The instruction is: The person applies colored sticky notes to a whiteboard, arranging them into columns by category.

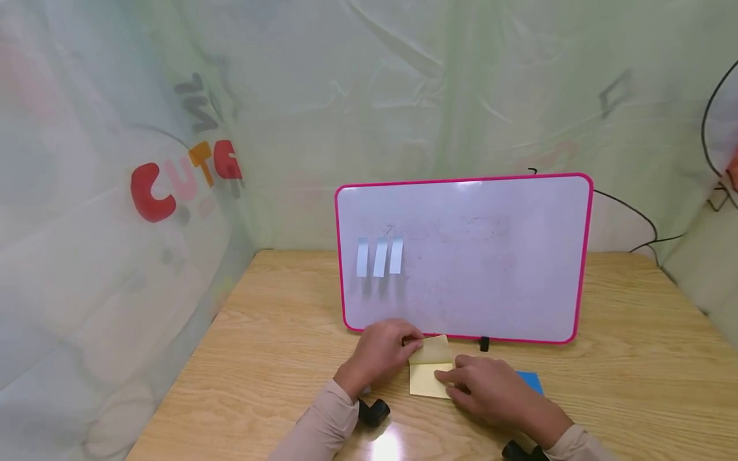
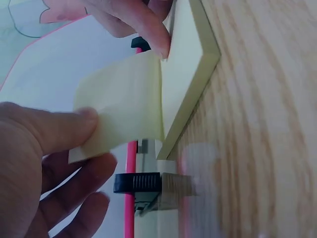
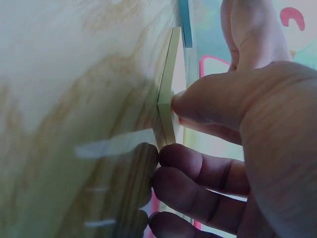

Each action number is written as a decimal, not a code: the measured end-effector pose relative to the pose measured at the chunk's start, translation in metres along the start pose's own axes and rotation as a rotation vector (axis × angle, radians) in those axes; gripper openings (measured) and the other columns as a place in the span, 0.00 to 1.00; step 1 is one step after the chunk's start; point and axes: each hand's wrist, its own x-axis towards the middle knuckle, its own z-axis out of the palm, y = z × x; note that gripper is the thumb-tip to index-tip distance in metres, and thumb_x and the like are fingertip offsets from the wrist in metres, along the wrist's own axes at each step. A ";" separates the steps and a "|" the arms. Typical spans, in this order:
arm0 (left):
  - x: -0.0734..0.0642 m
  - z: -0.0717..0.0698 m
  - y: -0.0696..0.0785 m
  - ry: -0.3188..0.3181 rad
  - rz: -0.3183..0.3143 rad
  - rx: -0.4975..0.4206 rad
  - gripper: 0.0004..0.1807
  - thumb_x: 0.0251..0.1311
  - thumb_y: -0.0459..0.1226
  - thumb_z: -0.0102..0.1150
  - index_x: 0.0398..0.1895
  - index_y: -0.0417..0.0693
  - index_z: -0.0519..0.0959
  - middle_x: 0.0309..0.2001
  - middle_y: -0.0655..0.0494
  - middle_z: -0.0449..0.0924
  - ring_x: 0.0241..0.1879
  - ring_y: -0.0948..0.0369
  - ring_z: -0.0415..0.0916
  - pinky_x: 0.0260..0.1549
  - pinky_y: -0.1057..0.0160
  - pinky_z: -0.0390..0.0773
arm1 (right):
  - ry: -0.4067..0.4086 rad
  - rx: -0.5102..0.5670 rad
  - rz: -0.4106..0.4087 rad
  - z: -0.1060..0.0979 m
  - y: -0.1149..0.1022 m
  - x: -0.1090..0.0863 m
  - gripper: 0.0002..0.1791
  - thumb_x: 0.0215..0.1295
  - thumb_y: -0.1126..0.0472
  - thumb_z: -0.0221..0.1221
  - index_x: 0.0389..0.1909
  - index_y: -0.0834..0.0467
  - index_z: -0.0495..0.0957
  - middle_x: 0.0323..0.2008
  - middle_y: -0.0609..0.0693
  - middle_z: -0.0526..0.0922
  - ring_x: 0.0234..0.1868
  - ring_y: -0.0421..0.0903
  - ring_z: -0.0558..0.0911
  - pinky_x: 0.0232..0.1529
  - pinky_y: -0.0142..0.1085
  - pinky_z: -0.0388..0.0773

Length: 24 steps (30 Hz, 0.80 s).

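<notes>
My left hand (image 1: 382, 349) pinches the loose end of a pale yellow sticky note (image 2: 124, 99) between thumb and fingers. This top sheet is lifted and bent back, still joined along one edge to its yellow sticky note pad (image 1: 423, 385). The pad lies on the table just in front of the whiteboard (image 1: 490, 262). From the right, my right hand (image 1: 490, 387) presses on the pad with an outstretched index finger. In the right wrist view its thumb touches the pad's top near a corner, with other fingertips at the tabletop.
Three light blue paper strips (image 1: 379, 257) hang on the whiteboard's left side. A blue pad (image 1: 530, 382) lies partly hidden behind the right hand. A black foot (image 1: 484, 344) supports the board's lower edge. A black cable (image 1: 631, 208) runs behind on the right.
</notes>
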 end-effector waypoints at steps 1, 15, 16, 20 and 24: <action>0.001 0.000 0.000 0.009 -0.004 0.002 0.03 0.62 0.42 0.69 0.37 0.59 0.89 0.34 0.71 0.84 0.35 0.75 0.78 0.34 0.76 0.73 | 0.003 -0.006 -0.001 0.000 0.000 0.000 0.14 0.63 0.58 0.65 0.49 0.47 0.88 0.24 0.33 0.63 0.20 0.31 0.59 0.20 0.28 0.59; 0.001 0.005 0.001 0.138 -0.070 0.086 0.03 0.57 0.43 0.72 0.34 0.62 0.90 0.34 0.73 0.85 0.34 0.74 0.80 0.28 0.74 0.74 | -0.002 -0.008 -0.036 0.000 0.000 -0.003 0.14 0.62 0.59 0.65 0.48 0.46 0.89 0.24 0.32 0.63 0.20 0.30 0.58 0.20 0.27 0.58; 0.001 0.005 0.001 0.144 -0.073 0.088 0.03 0.57 0.43 0.72 0.34 0.62 0.90 0.33 0.73 0.85 0.34 0.74 0.81 0.27 0.74 0.74 | -0.006 -0.005 -0.041 0.000 0.000 -0.003 0.14 0.62 0.58 0.65 0.49 0.46 0.88 0.24 0.32 0.63 0.20 0.30 0.58 0.20 0.27 0.58; 0.001 0.006 0.000 0.167 -0.084 0.103 0.03 0.57 0.43 0.72 0.34 0.62 0.90 0.33 0.72 0.85 0.32 0.73 0.81 0.26 0.73 0.73 | -0.025 0.008 -0.050 -0.001 0.000 -0.003 0.15 0.63 0.51 0.67 0.50 0.47 0.88 0.25 0.32 0.64 0.20 0.29 0.60 0.21 0.26 0.59; 0.001 0.008 0.000 0.214 -0.091 0.119 0.03 0.56 0.42 0.73 0.33 0.62 0.90 0.32 0.71 0.85 0.31 0.71 0.81 0.24 0.72 0.73 | -0.049 0.025 -0.048 -0.003 -0.001 -0.004 0.19 0.64 0.46 0.66 0.52 0.48 0.87 0.25 0.32 0.65 0.21 0.29 0.60 0.22 0.26 0.60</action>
